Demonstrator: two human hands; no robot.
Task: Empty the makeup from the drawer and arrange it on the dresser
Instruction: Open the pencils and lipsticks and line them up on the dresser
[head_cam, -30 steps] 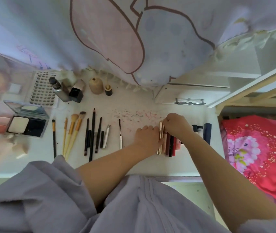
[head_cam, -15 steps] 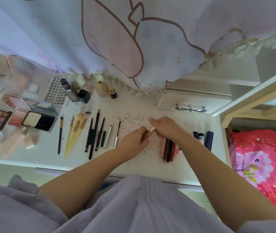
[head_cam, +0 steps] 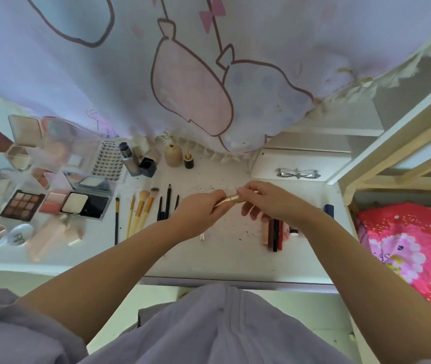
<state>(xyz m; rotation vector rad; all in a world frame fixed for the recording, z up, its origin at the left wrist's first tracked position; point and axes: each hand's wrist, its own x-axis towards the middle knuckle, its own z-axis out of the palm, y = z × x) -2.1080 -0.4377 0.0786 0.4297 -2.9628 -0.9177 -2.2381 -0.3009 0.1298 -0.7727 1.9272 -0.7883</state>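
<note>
A slim gold makeup tube [head_cam: 229, 199] is held above the white dresser top [head_cam: 230, 261]. My left hand [head_cam: 199, 214] grips its lower end and my right hand [head_cam: 267, 200] pinches its upper end. Below my right hand lies a row of lipsticks and pencils [head_cam: 275, 233]. Left of my hands lie several brushes [head_cam: 140, 211] and dark pencils [head_cam: 166, 203] in a row. Open palettes [head_cam: 22, 204] and a compact [head_cam: 83, 203] sit further left.
Bottles [head_cam: 140, 161] and a beige jar [head_cam: 173, 155] stand at the back under a hanging cartoon cloth [head_cam: 209, 74]. A small white drawer with a metal bow handle [head_cam: 298, 173] sits back right. A red floral fabric [head_cam: 409, 248] lies right of the dresser.
Both hands lifted the gold tube from the row of lipsticks and now hold it by its two ends. The view tilted upward.
</note>
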